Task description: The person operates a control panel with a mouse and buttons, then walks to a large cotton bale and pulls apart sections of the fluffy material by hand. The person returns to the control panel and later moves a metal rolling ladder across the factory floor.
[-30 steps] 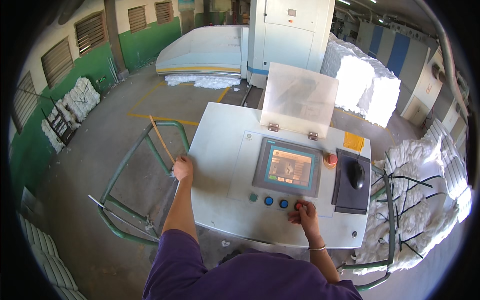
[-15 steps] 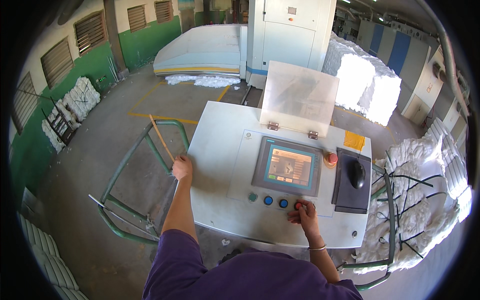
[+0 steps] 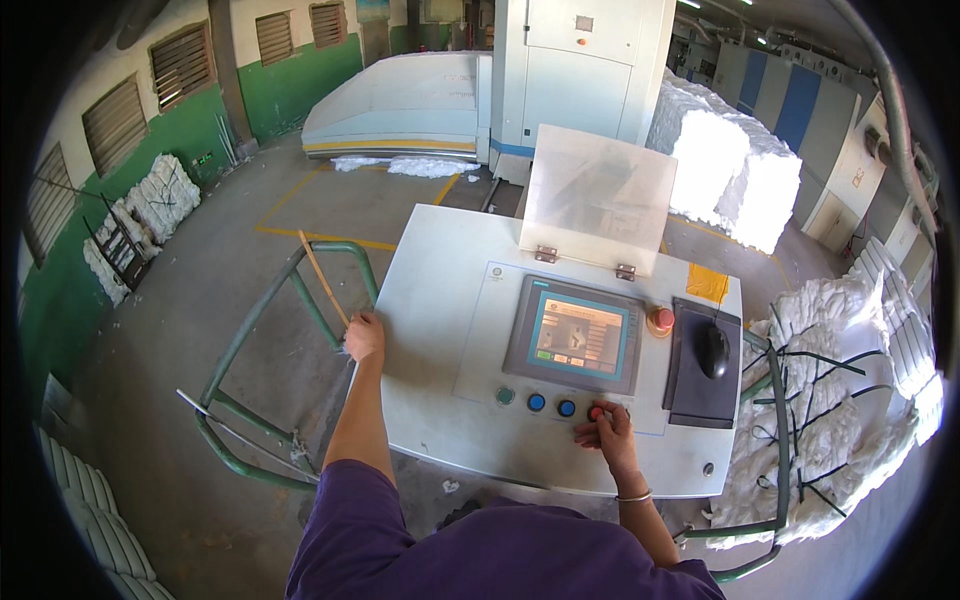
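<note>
My left hand (image 3: 364,336) is closed round the lower end of a thin wooden stick (image 3: 322,276), at the left edge of a pale control console (image 3: 440,290). The stick slants up and away over a green tube rail (image 3: 240,330). On the console's front part, my right hand (image 3: 610,436) has its fingers apart and a fingertip at a red push button (image 3: 596,412), which it partly covers. Left of that button run two blue buttons (image 3: 552,405) and a green one (image 3: 506,396). Above them a touch screen (image 3: 578,335) is lit.
A red emergency-stop knob (image 3: 661,320) and a black mouse (image 3: 713,352) on a dark pad lie right of the screen. A clear hinged cover (image 3: 598,195) stands raised. White fibre bales (image 3: 820,400) are at the right, a tall machine (image 3: 575,90) behind.
Both hands stay where they were, the left on the stick and the right at the red button. The white machine hood at the back has shifted slightly left.
</note>
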Demonstrator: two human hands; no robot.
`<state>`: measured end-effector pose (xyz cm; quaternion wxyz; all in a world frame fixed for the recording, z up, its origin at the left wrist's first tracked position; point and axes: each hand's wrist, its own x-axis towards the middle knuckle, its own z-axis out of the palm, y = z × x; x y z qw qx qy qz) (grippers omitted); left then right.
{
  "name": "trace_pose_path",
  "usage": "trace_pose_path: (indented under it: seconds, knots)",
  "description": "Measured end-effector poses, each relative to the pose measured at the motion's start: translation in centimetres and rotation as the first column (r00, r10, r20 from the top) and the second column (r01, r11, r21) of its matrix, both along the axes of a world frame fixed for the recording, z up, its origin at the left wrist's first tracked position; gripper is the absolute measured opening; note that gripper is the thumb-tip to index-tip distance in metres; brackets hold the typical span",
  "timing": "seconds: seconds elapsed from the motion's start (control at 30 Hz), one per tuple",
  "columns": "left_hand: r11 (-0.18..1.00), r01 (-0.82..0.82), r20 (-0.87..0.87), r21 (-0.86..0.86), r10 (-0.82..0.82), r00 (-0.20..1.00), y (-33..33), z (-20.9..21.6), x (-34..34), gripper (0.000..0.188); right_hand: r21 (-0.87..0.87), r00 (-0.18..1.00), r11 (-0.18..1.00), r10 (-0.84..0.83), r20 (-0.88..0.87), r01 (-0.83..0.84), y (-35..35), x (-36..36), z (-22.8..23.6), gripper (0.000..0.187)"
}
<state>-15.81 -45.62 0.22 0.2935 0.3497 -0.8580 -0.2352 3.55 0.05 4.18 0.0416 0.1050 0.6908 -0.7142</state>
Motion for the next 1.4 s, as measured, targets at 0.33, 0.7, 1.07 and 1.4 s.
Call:
trace_pose_path:
  seconds: [0.33,0.7,1.07,1.4]
  knots:
    - [0.999,0.016,0.0,0.033,-0.016,1.0,0.15,0.39,0.16,0.031,0.003,1.0,1.0,-0.004,-0.008,0.004,0.0,-0.01,-0.06,0.025]
    - [1.0,0.005,0.005,0.008,-0.005,1.0,0.22,0.4,0.16,0.031,-0.014,1.0,1.0,0.011,0.005,-0.011,0.09,-0.06,0.08,0.025]
    - [0.999,0.014,0.004,0.034,-0.014,1.0,0.59,0.93,0.52,0.031,-0.008,1.0,1.0,0.017,0.004,-0.017,0.18,-0.08,-0.07,0.024]
    - [1.0,-0.008,0.016,0.022,0.008,1.0,0.58,0.84,0.42,0.031,0.001,1.0,1.0,0.003,0.013,-0.003,0.09,0.0,0.27,0.025]
